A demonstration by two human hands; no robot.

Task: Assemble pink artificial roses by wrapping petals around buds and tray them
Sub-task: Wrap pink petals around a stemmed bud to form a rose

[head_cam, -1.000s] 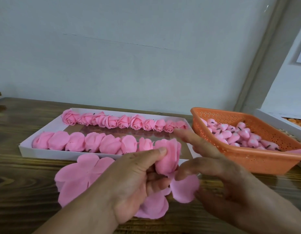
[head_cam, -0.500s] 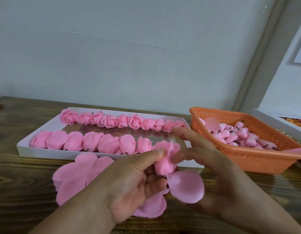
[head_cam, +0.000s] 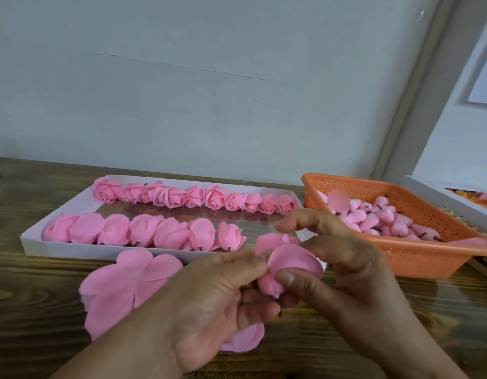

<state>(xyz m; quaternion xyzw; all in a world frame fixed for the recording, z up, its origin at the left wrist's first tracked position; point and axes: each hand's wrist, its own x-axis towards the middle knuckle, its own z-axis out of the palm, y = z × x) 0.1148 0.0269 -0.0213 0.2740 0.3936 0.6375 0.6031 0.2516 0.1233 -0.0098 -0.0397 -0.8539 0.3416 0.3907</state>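
Pinching the rose (head_cam: pixel 272 280) at its base, the left hand (head_cam: pixel 209 305) steadies it; just right, the right hand (head_cam: pixel 343 269) presses a petal (head_cam: pixel 294 259) on with its thumb. Best wrap snugly, overlapping evenly. Tray (head_cam: pixel 34 240) lies beyond the left hand, basket (head_cam: pixel 417 258) beyond the right. No readable writing.

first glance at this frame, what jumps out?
Front and centre, the left hand and right hand pinch a half-wrapped rose over loose petals on the wooden table. Behind them a white tray holds two rows of finished pink roses. To the right, an orange basket is full of pink buds.
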